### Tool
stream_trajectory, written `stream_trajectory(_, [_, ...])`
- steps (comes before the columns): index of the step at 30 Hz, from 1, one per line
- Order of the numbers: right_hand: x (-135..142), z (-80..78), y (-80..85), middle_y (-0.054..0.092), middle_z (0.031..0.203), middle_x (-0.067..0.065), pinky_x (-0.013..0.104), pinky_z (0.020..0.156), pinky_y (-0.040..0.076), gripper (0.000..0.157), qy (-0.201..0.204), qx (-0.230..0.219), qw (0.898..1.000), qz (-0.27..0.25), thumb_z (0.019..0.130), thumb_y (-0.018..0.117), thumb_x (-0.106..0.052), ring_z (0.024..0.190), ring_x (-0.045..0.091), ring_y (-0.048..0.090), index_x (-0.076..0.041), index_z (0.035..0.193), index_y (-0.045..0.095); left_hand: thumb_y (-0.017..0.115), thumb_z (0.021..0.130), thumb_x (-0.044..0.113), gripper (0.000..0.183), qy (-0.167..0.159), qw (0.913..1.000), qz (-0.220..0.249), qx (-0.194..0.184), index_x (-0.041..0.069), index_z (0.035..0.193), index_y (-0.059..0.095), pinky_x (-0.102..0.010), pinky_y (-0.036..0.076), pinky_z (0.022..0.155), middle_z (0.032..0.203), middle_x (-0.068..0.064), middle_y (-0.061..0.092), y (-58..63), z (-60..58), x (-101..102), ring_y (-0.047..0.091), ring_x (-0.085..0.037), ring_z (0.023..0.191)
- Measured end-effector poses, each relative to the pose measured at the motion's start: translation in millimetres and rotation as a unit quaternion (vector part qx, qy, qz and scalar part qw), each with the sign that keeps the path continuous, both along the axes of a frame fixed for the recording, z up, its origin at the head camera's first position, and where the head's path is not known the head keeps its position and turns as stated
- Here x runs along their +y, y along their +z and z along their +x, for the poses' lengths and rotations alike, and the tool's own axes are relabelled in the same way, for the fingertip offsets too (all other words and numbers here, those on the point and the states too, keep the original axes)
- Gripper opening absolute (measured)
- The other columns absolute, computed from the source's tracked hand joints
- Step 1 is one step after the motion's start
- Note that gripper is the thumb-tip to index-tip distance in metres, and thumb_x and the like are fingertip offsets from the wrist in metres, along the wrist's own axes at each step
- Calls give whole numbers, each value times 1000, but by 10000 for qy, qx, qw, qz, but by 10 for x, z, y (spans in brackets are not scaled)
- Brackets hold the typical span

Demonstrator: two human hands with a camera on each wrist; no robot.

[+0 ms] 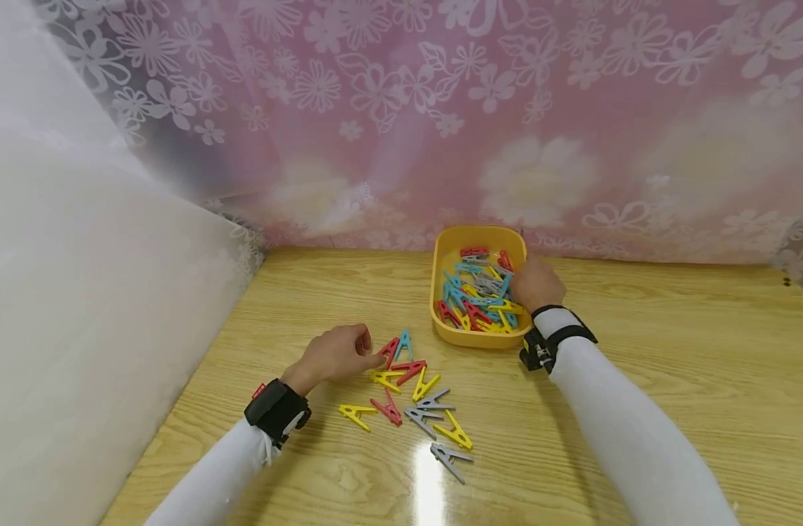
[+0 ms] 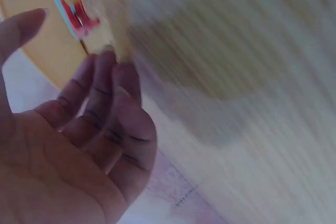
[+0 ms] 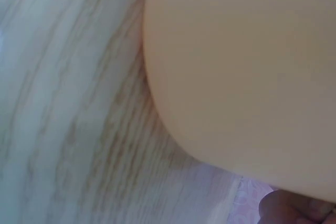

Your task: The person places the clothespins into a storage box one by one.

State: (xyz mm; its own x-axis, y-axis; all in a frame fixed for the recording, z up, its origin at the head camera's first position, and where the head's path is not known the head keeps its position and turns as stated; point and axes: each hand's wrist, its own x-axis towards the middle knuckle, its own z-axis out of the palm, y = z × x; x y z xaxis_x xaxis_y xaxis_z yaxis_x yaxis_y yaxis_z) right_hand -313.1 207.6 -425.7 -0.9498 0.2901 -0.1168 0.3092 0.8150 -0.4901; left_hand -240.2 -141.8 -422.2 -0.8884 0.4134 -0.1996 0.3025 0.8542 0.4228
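Observation:
My left hand [image 1: 338,353] hovers low over the table at the left of the loose clothespins, its fingers loosely bent and nothing in them. Closest to its thumb are a red clothespin [image 1: 389,351] and a yellow clothespin [image 1: 386,378]. My right hand [image 1: 538,283] is at the right rim of a yellow plastic basin [image 1: 483,340]. Its fingertips are hidden, so what they hold does not show. Red, blue, yellow and grey clothespins [image 1: 483,283] are heaped in the basin. In the right wrist view, the outer basin wall [image 3: 247,77] covers most of the picture.
Several more clothespins lie spread before the basin, among them a blue clothespin [image 1: 404,343] and a grey clothespin [image 1: 448,460]. The wooden table [image 1: 671,351] meets a pink flowered curtain [image 1: 388,161] at the back. A white sheet [image 1: 99,292] hangs on the left.

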Motion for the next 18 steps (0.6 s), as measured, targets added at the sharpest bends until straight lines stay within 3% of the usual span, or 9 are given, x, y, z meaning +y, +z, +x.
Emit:
stream_trajectory(12, [-11, 18, 12, 58, 114, 26, 57, 79, 49, 50, 45, -90, 9999, -43, 90, 54, -9, 95, 40, 59, 4, 136, 40, 68, 86, 44, 30, -37, 9995, -279, 130, 17, 80, 57, -30, 35, 51, 68, 3, 53, -40, 75, 115, 47, -15, 57])
stream_trajectory(18, [-8, 9, 5, 58, 115, 27, 58, 79, 48, 52, 40, -17, 10000, -27, 90, 53, -8, 95, 41, 59, 3, 139, 37, 69, 82, 44, 34, 197, 9976, -641, 179, 14, 76, 55, -30, 32, 50, 65, 1, 50, -34, 66, 199, 46, -16, 55])
